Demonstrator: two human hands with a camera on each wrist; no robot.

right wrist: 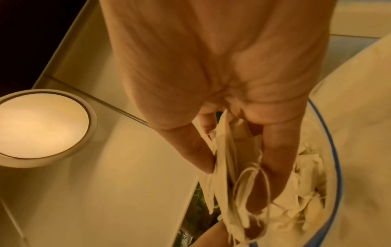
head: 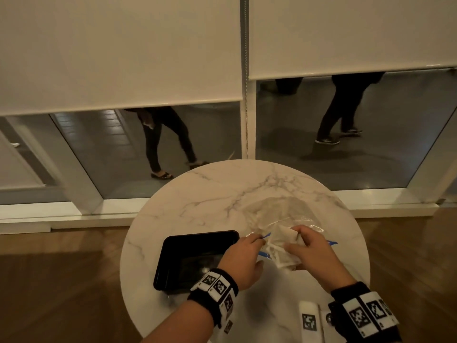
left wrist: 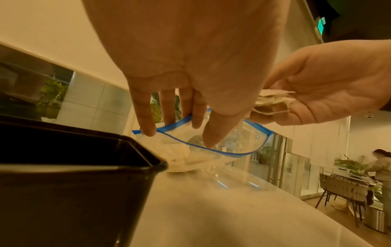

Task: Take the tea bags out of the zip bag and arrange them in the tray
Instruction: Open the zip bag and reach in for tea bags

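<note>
One zip bag (head: pixel 279 216), clear with a blue seal strip, lay on the round marble table (head: pixel 212 191), its mouth gaping toward the person. One black tray (head: pixel 173 246) sat just left of the bag, with nothing visible inside it. The tea bags (head: pixel 282 246) were white paper sachets with strings; the right hand (head: pixel 311 251) gripped a small stack of them between thumb and curled fingers, just above the bag's mouth. How many were in that stack could not be counted, perhaps three or four, since the edges blurred together. More sachets stayed inside the bag, in a loose heap (left wrist: pixel 180 150) near its left corner.

The left hand (head: pixel 243 258) reached down from above the tray's right edge, its fingers (left wrist: pixel 146 120) hooked over the blue strip and pinching the rim so that the mouth was held wide. Both wrists wore black bands with square black-and-white markers. One white block (head: pixel 309 320) with a similar marker stood on the table's near edge, beside the right wrist.
</note>
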